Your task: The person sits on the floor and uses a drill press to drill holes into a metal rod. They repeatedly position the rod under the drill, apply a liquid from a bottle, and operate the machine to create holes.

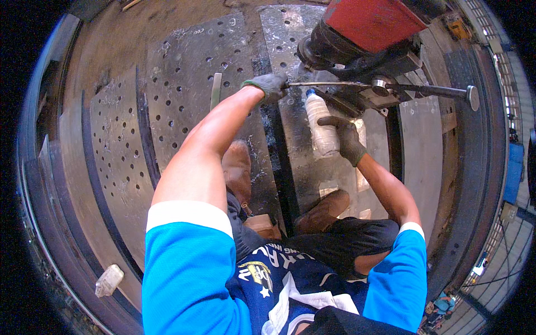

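My left hand [271, 87], in a grey glove with a green cuff, is closed around the outer end of a thin metal lever [329, 84]. That lever runs right to a round hub [381, 85] on a red and black machine [371, 28]. My right hand [347, 138], in a dark glove, grips a clear ribbed plastic bottle [322, 125] from its right side. The bottle tilts, its blue-topped neck up by the machine's base and just below the lever. Whether liquid is coming out cannot be made out.
Steel plates [184, 106] with rows of drilled holes lie beneath, with dark gaps between them. A flat metal strip [216, 89] is left of my left forearm. My brown boot [237, 167] rests on a plate. A whitish container [109, 280] lies lower left. Another person [444, 304] is far off, lower right.
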Demonstrator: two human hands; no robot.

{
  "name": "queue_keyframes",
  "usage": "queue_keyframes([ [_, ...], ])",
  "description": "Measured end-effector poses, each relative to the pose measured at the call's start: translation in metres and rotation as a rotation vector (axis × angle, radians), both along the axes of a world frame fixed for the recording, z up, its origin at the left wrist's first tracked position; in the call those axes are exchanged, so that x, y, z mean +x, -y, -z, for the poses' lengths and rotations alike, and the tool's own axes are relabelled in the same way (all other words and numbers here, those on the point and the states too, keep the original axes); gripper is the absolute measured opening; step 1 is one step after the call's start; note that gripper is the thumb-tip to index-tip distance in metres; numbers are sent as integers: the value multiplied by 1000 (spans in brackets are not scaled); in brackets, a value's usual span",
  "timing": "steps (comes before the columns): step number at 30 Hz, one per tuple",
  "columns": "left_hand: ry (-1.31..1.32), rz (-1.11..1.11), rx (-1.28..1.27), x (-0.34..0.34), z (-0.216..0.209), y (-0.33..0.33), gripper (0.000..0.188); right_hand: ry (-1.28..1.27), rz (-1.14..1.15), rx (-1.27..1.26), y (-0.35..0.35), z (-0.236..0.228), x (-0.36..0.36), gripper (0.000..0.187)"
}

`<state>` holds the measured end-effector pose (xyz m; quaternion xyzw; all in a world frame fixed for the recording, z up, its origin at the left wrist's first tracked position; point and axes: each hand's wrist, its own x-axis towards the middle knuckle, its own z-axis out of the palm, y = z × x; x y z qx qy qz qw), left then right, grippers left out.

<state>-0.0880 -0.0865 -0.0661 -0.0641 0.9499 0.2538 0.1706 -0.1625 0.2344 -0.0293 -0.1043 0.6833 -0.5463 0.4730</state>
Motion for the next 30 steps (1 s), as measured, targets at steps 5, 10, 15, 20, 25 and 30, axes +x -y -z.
queue_keyframes([
  [5, -66, -54, 32, 3, 0, -2, 37, -11, -30, -45, 2, 13, -3, 28],
  [10, -54, -64, 29, 0, 3, -4, 38, -38, -70, -107, -2, 23, -9, 32],
  [15, -57, -62, 21, -3, 9, -5, 41, 81, -30, -78, -5, 27, -12, 34],
  [20, -30, -53, 27, -4, 11, -5, 42, -242, -165, -108, -5, 33, -11, 54],
  [25, -25, -51, 26, -4, 8, -6, 42, -107, -96, -88, -6, 32, -12, 45],
  [30, -16, -49, 20, -4, 7, -7, 39, -127, -74, -6, -3, 28, -10, 42],
])
